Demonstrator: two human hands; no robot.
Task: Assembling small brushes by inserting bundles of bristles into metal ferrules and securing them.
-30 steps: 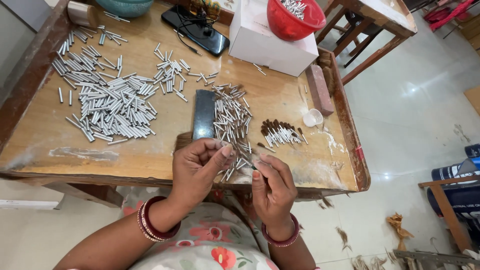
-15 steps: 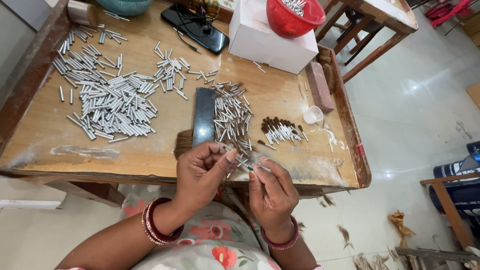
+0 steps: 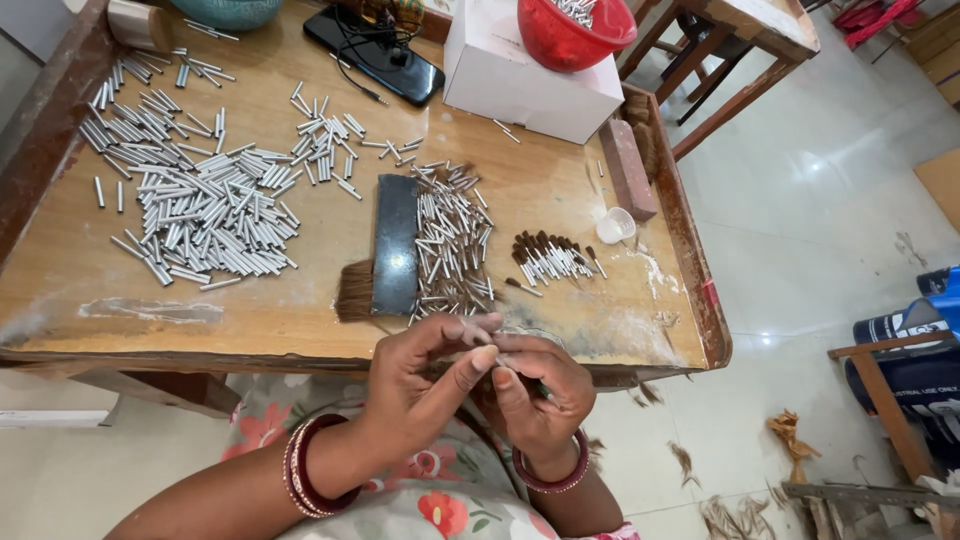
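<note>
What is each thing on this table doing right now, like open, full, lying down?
Left hand: pinching a small piece, fingertips meeting the right's.
Right hand: closed on a thin piece.
Metal tubes: lying loose, heaped.
Red bowl: upright, holding tubes.
White box: closed.
Phone: screen dark.

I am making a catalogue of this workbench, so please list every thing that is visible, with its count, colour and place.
wooden table: one, brown, fills the upper left of the view
loose metal tubes: many, silver, heaped on the left of the table
tubes beside the block: many, silver, centre
dark block: one, black, centre, a tuft of brown bristles at its near end
bristle-tipped tubes: a small pile, silver and brown, right of centre
small cup: one, clear, right side
white box: one, far edge
red bowl: one, on the box, holding tubes
phone: one, black, far edge
teal bowl: one, far edge
left hand: fingertips pinching a small piece, red bangles
right hand: pinching the same piece, red bangle
</note>
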